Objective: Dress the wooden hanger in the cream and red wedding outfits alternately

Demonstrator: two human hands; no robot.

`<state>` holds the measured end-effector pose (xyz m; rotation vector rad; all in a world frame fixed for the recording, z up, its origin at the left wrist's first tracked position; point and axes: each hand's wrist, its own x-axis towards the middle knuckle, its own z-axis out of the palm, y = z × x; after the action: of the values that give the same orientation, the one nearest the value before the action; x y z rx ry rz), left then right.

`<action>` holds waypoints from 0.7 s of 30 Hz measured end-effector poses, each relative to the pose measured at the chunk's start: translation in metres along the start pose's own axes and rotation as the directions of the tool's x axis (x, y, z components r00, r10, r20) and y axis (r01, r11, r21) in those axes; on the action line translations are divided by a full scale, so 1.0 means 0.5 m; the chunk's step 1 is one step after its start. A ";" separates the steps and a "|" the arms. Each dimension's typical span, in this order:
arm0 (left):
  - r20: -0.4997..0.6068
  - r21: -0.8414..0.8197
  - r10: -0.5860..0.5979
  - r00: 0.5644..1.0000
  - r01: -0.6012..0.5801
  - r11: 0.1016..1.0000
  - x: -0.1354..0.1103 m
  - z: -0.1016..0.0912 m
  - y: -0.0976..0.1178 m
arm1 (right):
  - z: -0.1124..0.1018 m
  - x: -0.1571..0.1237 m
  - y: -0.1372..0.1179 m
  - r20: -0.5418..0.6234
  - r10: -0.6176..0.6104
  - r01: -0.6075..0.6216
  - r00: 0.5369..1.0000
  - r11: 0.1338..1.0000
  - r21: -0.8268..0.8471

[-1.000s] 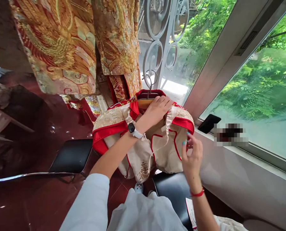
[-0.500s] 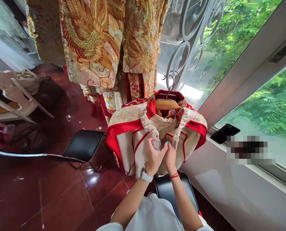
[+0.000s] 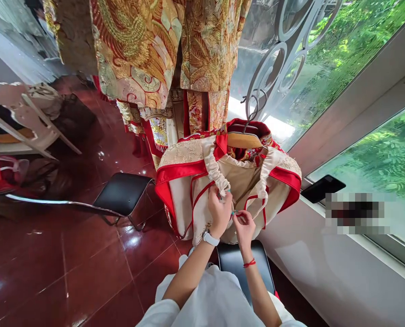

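A cream garment with red trim [image 3: 178, 170] hangs in front of me over a wooden hanger [image 3: 244, 140], its pale inner side facing me. A gathered waistband [image 3: 211, 159] runs down its left side toward my left hand [image 3: 219, 212], whose fingers are closed on the band's lower end. Just right of and below it, my right hand [image 3: 245, 225] pinches with thumb and forefinger at a thin pale strap, mostly hidden by the fingers. The right-hand gathered band [image 3: 264, 175] hangs loose, with a narrow loop at its lower end.
Gold embroidered robes [image 3: 134, 50] hang behind the garment. Black-seated chairs stand at left [image 3: 124, 193] and below my hands [image 3: 241, 263]. A phone [image 3: 323, 188] rests on the windowsill at right, beside a blurred patch. A scrolled metal frame [image 3: 267, 68] stands by the window.
My hands have moved slightly apart, the right one lower with its fingers pinched. The right-hand band now hangs free of my fingers. The view has shifted a little.
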<state>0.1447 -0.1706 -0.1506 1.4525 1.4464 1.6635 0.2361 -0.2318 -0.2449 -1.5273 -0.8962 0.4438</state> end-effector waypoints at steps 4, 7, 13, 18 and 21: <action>0.057 -0.139 -0.052 0.997 0.060 0.988 -0.011 -0.032 -0.014 | 0.020 0.004 0.004 -0.081 -0.053 0.037 0.995 0.979 -0.198; 0.131 -0.272 -0.152 0.980 0.183 0.945 -0.017 -0.061 -0.034 | 0.015 0.010 0.009 -0.047 -0.071 0.060 0.996 0.976 -0.211; 0.304 -0.485 -0.383 0.872 0.488 0.726 0.019 -0.098 -0.088 | -0.020 0.012 0.014 0.082 -0.110 0.126 0.991 0.962 -0.242; 0.340 -0.570 -0.398 0.852 0.523 0.633 0.029 -0.115 -0.084 | -0.029 0.011 0.019 0.071 -0.157 0.171 0.985 0.943 -0.285; 0.319 -0.479 -0.265 0.910 0.396 0.784 0.006 -0.111 -0.042 | -0.030 0.008 0.019 0.117 -0.149 0.174 0.982 0.953 -0.248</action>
<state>0.0873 -0.1827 -0.1615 0.9680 0.9286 1.4495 0.2525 -0.2382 -0.2506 -1.6614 -1.1825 0.2915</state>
